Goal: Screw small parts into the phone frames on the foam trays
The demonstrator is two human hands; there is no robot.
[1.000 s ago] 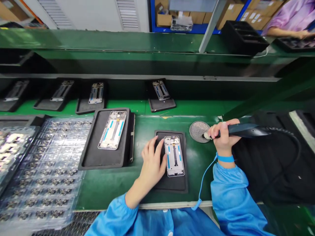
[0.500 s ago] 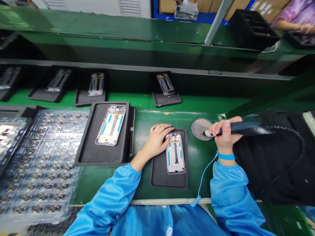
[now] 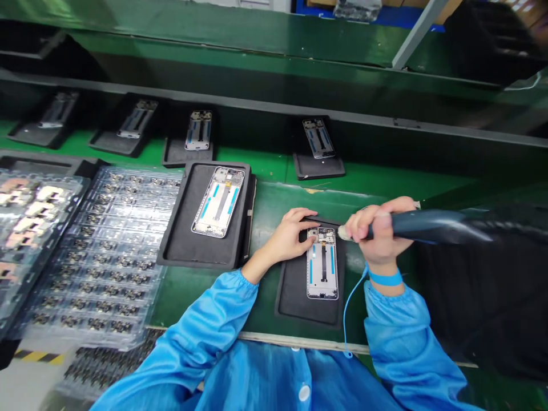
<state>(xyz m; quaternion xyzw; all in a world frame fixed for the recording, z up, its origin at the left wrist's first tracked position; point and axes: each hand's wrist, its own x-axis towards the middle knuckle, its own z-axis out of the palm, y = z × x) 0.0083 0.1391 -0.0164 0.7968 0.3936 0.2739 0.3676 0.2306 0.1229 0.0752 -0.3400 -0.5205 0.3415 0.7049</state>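
My right hand [image 3: 379, 234] is shut around a dark blue electric screwdriver [image 3: 428, 225], its tip just above the top end of a phone frame [image 3: 322, 264]. That silver frame, with blue strips down its back, lies on a black foam mat [image 3: 295, 299]. My left hand [image 3: 286, 234] rests flat, its fingertips on the frame's top left corner. Whether the screwdriver tip touches the frame is hidden behind my right fingers. Another phone frame [image 3: 218, 202] lies in a larger black tray [image 3: 180, 242] to the left.
Clear plastic trays [image 3: 107, 251] of small metal parts fill the left of the green bench. Several phone frames on black mats [image 3: 190, 154] line the belt behind. A black cloth [image 3: 471, 297] lies at right, and a blue strap [image 3: 384, 278] circles my right wrist.
My right hand has carried the screwdriver left, off the round mesh pad to the frame's top end. My left hand has shifted toward the frame's corner. The view has tilted.
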